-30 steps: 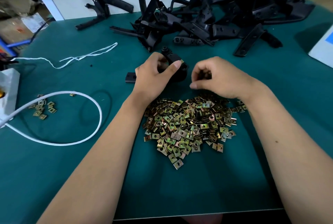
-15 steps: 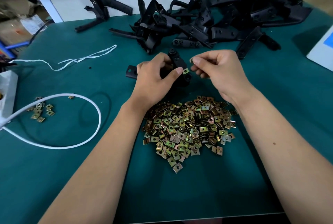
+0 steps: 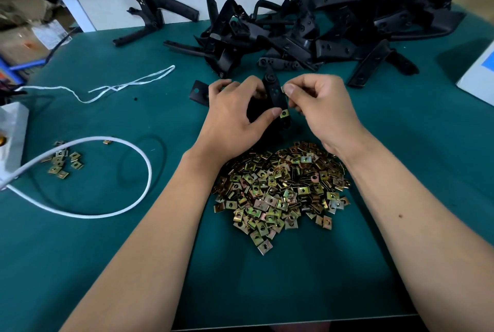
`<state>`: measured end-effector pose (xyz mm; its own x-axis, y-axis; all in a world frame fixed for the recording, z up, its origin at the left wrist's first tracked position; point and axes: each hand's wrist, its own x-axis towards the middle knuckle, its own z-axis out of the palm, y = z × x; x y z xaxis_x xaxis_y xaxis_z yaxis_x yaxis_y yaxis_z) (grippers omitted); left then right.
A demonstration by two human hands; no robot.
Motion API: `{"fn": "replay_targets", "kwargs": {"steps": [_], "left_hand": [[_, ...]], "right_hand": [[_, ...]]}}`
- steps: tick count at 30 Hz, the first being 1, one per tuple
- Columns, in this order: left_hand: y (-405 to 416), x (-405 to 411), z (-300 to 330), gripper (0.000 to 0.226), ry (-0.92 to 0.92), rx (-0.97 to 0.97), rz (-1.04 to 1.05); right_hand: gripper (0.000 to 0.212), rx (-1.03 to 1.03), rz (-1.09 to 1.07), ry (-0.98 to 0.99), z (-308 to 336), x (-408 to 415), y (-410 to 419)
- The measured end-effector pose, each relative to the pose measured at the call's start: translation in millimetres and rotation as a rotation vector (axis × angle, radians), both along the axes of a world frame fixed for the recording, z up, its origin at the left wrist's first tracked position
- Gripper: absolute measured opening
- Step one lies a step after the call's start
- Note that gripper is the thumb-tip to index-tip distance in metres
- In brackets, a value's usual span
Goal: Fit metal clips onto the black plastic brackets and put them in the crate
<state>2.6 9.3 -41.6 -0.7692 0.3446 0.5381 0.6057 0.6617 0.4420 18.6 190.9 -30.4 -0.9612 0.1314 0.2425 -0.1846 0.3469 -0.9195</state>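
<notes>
The black plastic bracket (image 3: pixel 275 99) is a matte, flat-armed piece with round holes along it and a rounded lug at its far end. A brass-coloured metal clip (image 3: pixel 284 113) with a centre hole already sits on its near edge. Its long axis runs roughly from the near edge of the counter (image 3: pixel 80 264) toward the far edge, lug end pointing away, leaning slightly left.

It stands mid-counter, just beyond the heap of loose clips (image 3: pixel 280 192). The left hand (image 3: pixel 235 117) grips it, fingers curled round the body and the thumb pressing beside the fitted clip. The right hand (image 3: pixel 320 109) pinches a second clip (image 3: pixel 284 89) between thumb and forefinger, right at the bracket's right edge. Along the far edge lies the pile of brackets (image 3: pixel 320 32).
</notes>
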Motion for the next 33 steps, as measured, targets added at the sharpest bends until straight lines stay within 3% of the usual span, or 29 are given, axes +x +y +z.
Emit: {"fn": "replay_targets", "kwargs": {"steps": [13,21,26,33], "left_hand": [[2,3,4,0.036,0.064,-0.037,-0.002],[7,4,4,0.035,0.083,-0.02,0.028],[13,7,5,0.034,0.037,0.034,0.065],[21,9,7,0.015,0.011,-0.015,0.107]], "right_hand": [[0.017,0.045,0.027,0.016,5,-1,8],[0.012,-0.189,-0.017,-0.066,-1,-3,9],[0.02,-0.179,-0.062,0.017,-1,-3,4],[0.023,-0.167,-0.139,0.089,-2,-2,-4]]}}
